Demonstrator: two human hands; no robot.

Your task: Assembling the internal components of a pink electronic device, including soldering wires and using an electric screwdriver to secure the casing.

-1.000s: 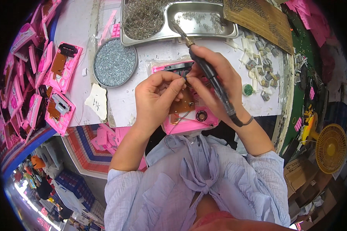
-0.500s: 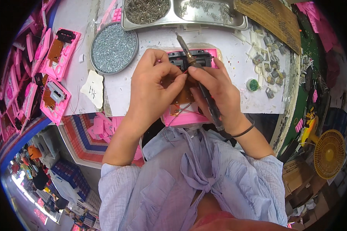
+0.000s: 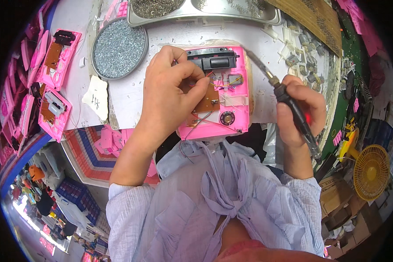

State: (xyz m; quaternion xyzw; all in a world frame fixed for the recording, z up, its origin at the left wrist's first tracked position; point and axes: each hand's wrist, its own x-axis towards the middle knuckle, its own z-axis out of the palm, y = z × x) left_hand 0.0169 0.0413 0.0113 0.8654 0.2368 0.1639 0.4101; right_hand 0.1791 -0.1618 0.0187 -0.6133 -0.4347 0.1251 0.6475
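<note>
My left hand [image 3: 172, 85] is closed in a pinch over the left side of a pink plastic case [image 3: 238, 102]. A thin red wire [image 3: 210, 74] shows at its fingertips, which hide the rest of the grip. Inside the case are a black slotted part [image 3: 218, 61], a brown circuit board [image 3: 209, 100], a small grey motor [image 3: 235, 79] and a round speaker [image 3: 227, 118]. To the right of the case, my right hand [image 3: 303, 109] is closed round a soldering iron [image 3: 292, 105]. The iron's tip points up and left, near the case's upper right corner.
A round tray of small silver screws [image 3: 120, 48] stands left of my left hand. Beyond the case is a metal compartment tray [image 3: 201, 19] holding small metal parts. Several small motors with white fittings [image 3: 308, 70] lie at right. More pink cases [image 3: 59, 61] are stacked at left.
My right hand has drawn the soldering iron away to the right, uncovering the case's inside. My left hand stays pinched over the case, having shifted slightly.
</note>
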